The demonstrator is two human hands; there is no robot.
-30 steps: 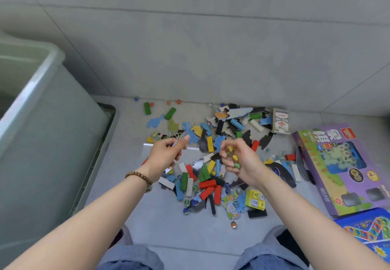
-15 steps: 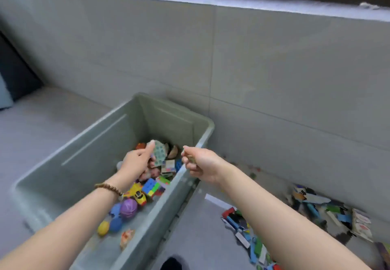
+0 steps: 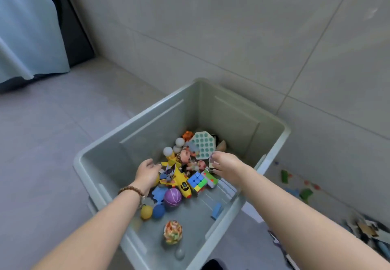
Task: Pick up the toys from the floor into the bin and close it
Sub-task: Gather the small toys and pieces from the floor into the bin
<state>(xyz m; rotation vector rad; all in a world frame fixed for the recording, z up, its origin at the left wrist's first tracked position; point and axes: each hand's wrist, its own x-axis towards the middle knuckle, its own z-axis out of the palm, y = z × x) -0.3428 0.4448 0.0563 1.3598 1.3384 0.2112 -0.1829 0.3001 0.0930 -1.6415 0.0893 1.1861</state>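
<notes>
The grey-green open bin (image 3: 135, 120) stands on the floor against the tiled wall. Inside it lie a yellow toy plane (image 3: 181, 182), a purple ball (image 3: 172, 197), a colour cube (image 3: 197, 181), a pale green bubble board (image 3: 202, 145) and other toys. My left hand (image 3: 147, 172) hangs over the bin's middle, palm down, fingers loose and apart. My right hand (image 3: 225, 164) is over the bin near its right wall, fingers curled downward, palm hidden. A blurred blue piece (image 3: 194, 147) is in the air between the hands.
Loose toys remain on the floor right of the bin: green blocks (image 3: 284, 176), small beads and a mixed pile (image 3: 367, 229) at the right edge. A light blue curtain (image 3: 25, 27) hangs at the far left. The wall runs directly behind the bin.
I turned from the floor pile to the bin. Both hands moved from the pile to above the bin's inside, and their fingers now point down; the left has loosened.
</notes>
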